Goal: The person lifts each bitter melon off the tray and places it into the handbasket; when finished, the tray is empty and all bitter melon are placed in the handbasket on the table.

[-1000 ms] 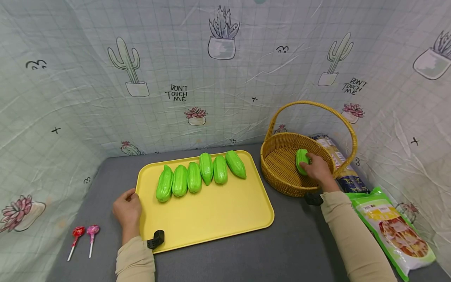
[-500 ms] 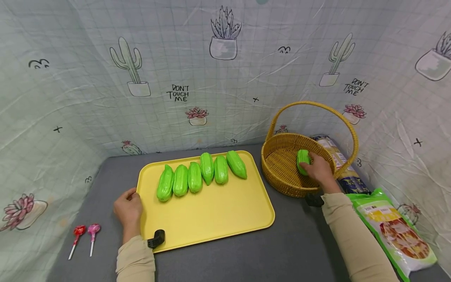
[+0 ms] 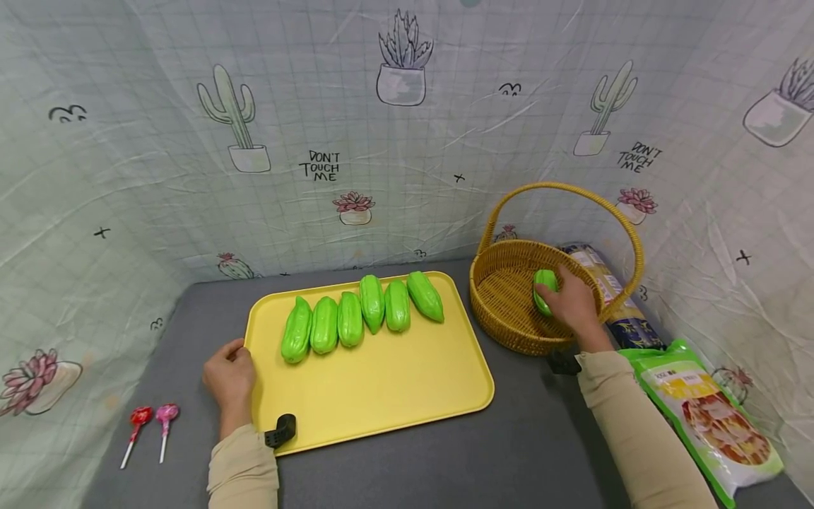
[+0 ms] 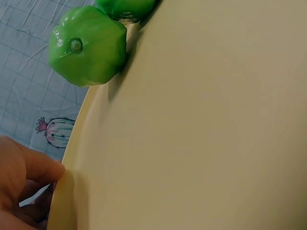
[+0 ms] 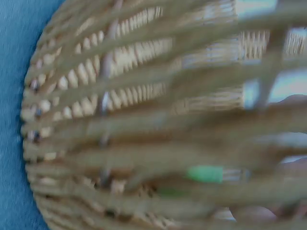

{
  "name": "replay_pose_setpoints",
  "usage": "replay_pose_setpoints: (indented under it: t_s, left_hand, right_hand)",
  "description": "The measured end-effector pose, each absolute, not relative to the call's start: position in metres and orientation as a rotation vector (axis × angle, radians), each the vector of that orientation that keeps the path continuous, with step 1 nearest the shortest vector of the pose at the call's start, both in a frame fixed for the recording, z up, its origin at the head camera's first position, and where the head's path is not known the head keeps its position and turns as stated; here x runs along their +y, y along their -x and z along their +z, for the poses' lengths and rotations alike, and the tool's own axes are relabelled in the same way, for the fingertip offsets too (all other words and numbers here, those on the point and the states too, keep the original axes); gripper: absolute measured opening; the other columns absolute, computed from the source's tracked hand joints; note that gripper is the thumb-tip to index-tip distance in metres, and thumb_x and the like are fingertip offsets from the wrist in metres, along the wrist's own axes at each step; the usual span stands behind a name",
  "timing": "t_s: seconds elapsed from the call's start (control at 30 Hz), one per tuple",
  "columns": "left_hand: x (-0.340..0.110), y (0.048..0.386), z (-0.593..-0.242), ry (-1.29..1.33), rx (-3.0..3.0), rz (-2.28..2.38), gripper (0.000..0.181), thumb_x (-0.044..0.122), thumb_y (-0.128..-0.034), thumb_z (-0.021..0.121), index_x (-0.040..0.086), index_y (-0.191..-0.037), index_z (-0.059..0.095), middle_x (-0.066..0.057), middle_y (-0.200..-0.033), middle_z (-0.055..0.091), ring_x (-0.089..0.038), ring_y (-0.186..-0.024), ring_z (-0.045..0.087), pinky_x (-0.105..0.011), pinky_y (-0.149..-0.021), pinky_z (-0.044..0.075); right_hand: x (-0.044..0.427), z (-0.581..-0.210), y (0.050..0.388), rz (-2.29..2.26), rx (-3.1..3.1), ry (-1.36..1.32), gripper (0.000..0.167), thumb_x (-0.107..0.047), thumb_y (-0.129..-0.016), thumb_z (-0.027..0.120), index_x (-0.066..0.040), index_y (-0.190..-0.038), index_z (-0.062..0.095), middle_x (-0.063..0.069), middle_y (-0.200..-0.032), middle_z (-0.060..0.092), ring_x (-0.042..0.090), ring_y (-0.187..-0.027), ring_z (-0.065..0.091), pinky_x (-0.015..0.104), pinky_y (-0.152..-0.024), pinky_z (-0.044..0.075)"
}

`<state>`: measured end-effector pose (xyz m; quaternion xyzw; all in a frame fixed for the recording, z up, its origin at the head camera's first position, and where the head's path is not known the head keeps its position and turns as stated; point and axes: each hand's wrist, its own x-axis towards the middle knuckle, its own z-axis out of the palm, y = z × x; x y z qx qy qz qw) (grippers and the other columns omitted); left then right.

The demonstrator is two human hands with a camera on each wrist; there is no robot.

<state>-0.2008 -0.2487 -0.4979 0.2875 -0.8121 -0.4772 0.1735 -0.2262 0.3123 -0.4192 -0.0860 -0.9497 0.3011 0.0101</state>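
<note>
Centre right of frame, the right hand [image 3: 574, 302] spreads wide at a green vegetable [image 3: 545, 278] inside the basket [image 3: 499, 326]; lower left, the left hand [image 3: 230, 376] pinches the yellow tray [image 3: 394, 385]!

Seven ridged green vegetables [image 3: 398, 306] are in view: six on the one yellow tray [image 3: 394, 382], one inside the one wicker basket [image 3: 509, 334]. The one bench [image 3: 470, 466] also has two lollipops [image 3: 140, 416], one red and one pink, one green-and-white bag [image 3: 706, 413] and one blue-and-gold pack [image 3: 636, 334]. Two black wrist cameras [image 3: 285, 427] and two beige sleeves [image 3: 244, 469] show.
</note>
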Motion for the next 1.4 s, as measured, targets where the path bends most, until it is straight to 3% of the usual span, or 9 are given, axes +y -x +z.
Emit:
replay_pose_setpoints:
  t_s: [0.33,0.6,0.9,1.4]
  left_hand:
    - [-0.248,0.200,-0.497,-0.808,-2.305,-1.347,0.038,0.008,-0.1028,0.043,-0.007,-0.129,0.066,-0.032,-0.124,0.065,-0.044,-0.115,0.058,-0.052,-0.096,0.044]
    - [-0.249,0.200,-0.497,-0.807,-2.314,-1.349,0.038,0.008,-0.1027,0.043,-0.006,-0.129,0.066,-0.031,-0.125,0.065,-0.044,-0.116,0.058,-0.053,-0.097,0.044]
    - [-0.249,0.200,-0.494,-0.807,-2.324,-1.335,0.037,0.008,-0.1020,0.044,-0.007,-0.128,0.067,-0.032,-0.124,0.065,-0.044,-0.115,0.058,-0.052,-0.096,0.044]
    - [-0.247,0.200,-0.493,-0.820,-2.306,-1.339,0.037,0.008,-0.1017,0.046,-0.007,-0.127,0.068,-0.031,-0.123,0.066,-0.043,-0.113,0.059,-0.048,-0.093,0.043]
  right_hand:
    - [0.280,-0.403,0.222,0.931,-2.867,0.136,0.077,-0.043,-0.106,0.050,0.004,-0.160,0.022,0.037,-0.152,0.042,0.052,-0.137,0.046,0.065,-0.107,0.043]
    - [0.261,-0.398,0.219,1.023,-2.844,0.053,0.076,-0.046,-0.105,0.051,0.000,-0.160,0.027,0.034,-0.154,0.043,0.051,-0.136,0.049,0.064,-0.106,0.045]
    - [0.234,-0.396,0.220,1.242,-2.761,-0.045,0.067,-0.038,-0.104,0.057,-0.003,-0.157,0.037,0.027,-0.156,0.044,0.046,-0.137,0.052,0.058,-0.106,0.048]
    - [0.200,-0.404,0.227,1.316,-2.748,-0.155,0.064,-0.030,-0.103,0.060,-0.003,-0.157,0.038,0.022,-0.160,0.042,0.044,-0.141,0.049,0.055,-0.109,0.048]
